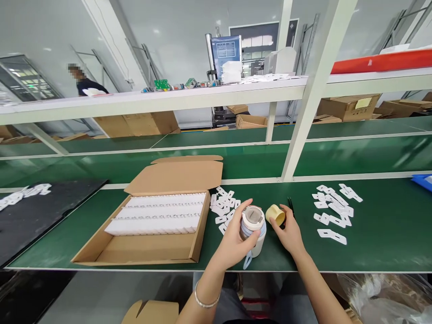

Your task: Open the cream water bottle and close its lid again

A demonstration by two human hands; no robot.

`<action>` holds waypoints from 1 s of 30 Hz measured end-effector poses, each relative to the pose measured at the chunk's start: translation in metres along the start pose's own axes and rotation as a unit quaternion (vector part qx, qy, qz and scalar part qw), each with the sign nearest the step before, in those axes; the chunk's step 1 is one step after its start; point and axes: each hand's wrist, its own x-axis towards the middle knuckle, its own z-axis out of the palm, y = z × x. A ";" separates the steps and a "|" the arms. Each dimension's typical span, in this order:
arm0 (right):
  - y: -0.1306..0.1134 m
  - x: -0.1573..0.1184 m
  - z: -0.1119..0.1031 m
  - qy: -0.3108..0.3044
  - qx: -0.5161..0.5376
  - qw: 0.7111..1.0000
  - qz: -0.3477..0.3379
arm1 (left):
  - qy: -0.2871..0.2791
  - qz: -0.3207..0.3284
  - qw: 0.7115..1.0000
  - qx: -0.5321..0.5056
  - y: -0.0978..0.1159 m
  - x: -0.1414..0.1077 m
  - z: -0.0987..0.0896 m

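1. My left hand (236,238) is wrapped around the white bottle (254,231), which stands upright on the green bench (388,234) near its front edge. Cap off, inner stopper showing on top.
2. My right hand (288,231) pinches the yellow cap (276,214), held just beside the bottle's mouth, open side facing left.
3. Risk: the bottle sits close to the bench edge and its loop strap (247,261) hangs over the front; if my wrist snags it, I judge the bottle could tip or slide off.
4. Risk: the cap is held by the fingertips only. A loose pinch could drop it, and it'd likely roll.
5. Black tweezers (290,206) lie right behind my right hand; a backward move could knock them.
6. White tags (224,208) are scattered just left of the bottle, and more white tags (334,211) lie to the right. A sweep of either forearm would scatter them.
7. Open cardboard box (151,216) with rows of white parts sits further left, well clear.
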 end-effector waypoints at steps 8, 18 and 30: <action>0.007 0.000 -0.002 -0.003 -0.007 1.000 -0.026 | 0.210 0.064 0.961 0.168 -0.004 0.007 0.030; 0.000 -0.002 0.002 0.046 0.015 0.998 -0.042 | 0.007 0.126 0.978 0.167 -0.006 0.000 -0.007; -0.011 -0.024 0.007 0.144 -0.153 0.974 -0.080 | 0.083 0.209 0.966 0.129 -0.029 -0.006 0.000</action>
